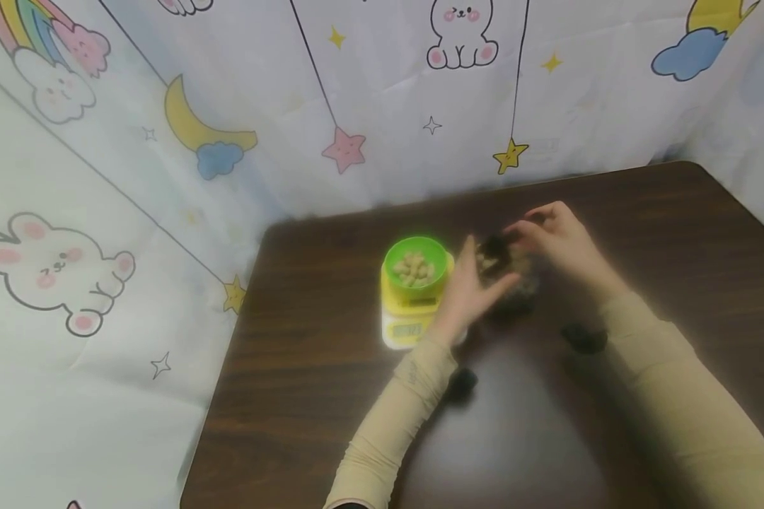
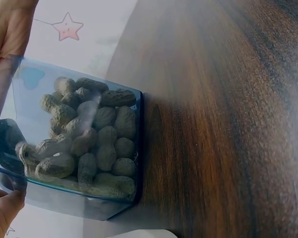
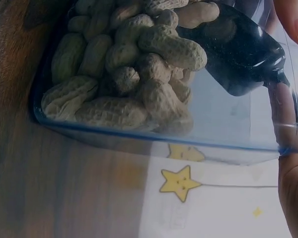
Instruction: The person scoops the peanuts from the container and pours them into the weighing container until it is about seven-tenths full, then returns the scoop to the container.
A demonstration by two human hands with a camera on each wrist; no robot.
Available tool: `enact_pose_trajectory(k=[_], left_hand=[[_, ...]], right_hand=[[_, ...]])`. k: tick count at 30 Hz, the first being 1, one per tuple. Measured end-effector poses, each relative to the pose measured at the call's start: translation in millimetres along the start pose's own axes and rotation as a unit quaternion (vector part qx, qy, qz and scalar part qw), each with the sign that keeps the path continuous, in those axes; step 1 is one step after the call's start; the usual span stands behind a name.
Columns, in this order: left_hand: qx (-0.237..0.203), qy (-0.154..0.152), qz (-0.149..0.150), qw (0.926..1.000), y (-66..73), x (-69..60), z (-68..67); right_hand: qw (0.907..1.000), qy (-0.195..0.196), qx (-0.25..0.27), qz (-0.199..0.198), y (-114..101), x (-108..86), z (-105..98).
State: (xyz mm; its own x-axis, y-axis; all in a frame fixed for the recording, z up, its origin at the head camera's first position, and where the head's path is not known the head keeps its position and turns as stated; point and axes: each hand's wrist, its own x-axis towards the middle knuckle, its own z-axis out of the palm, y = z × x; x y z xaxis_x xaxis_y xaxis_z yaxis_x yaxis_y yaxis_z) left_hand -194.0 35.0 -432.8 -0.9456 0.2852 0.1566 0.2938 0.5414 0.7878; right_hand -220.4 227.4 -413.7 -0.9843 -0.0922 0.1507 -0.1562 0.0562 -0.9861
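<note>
A clear box (image 3: 223, 114) sits on the brown desk (image 1: 305, 339), closer to its far edge than to its near one. It has a lot of peanuts (image 2: 107, 144) in it, piled up from the bottom. The left hand (image 1: 470, 290) grips the box at its top, with the fingers and the thumb spread apart around it. The right hand (image 1: 563, 244) is just above the box and pinches a little black scoop (image 3: 248, 54). The wide end of the scoop is down inside the box, right by the top peanuts. I cannot tell how many peanuts are on it.

Beside the box, toward the left edge of the desk, is a yellow and white scale (image 1: 414, 309). A round green bowl (image 1: 414, 241) is on top of it, with some pale peanuts inside. The scale has a small screen (image 1: 407, 331) at the front, but the numbers are too blurry to read. Both arms have tan sleeves (image 1: 388, 424). Past the far edge of the desk hangs a white curtain (image 1: 382, 92) with stars, moons and bunnies on it.
</note>
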Motion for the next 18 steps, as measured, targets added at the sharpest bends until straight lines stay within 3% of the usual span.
enact_pose_trajectory(k=[2,8,15,18], left_hand=[[0.001,0.000,-0.003,1.0000,0.5,0.1,0.2],[-0.002,0.000,-0.007,1.0000,0.8,0.9,2.0],[-0.016,0.001,-0.012,0.9998,1.3,-0.1,1.3],[-0.015,-0.001,-0.012,0.9998,1.1,-0.5,0.3]], right_hand=[[0.9991,-0.006,0.039,-0.013,12,4.1,-5],[0.9965,0.003,0.081,-0.021,35,11.5,-16],[0.9957,-0.006,0.091,-0.014,-3,-5.7,-6],[0.9926,-0.002,0.121,-0.007,-10,-10.4,-4]])
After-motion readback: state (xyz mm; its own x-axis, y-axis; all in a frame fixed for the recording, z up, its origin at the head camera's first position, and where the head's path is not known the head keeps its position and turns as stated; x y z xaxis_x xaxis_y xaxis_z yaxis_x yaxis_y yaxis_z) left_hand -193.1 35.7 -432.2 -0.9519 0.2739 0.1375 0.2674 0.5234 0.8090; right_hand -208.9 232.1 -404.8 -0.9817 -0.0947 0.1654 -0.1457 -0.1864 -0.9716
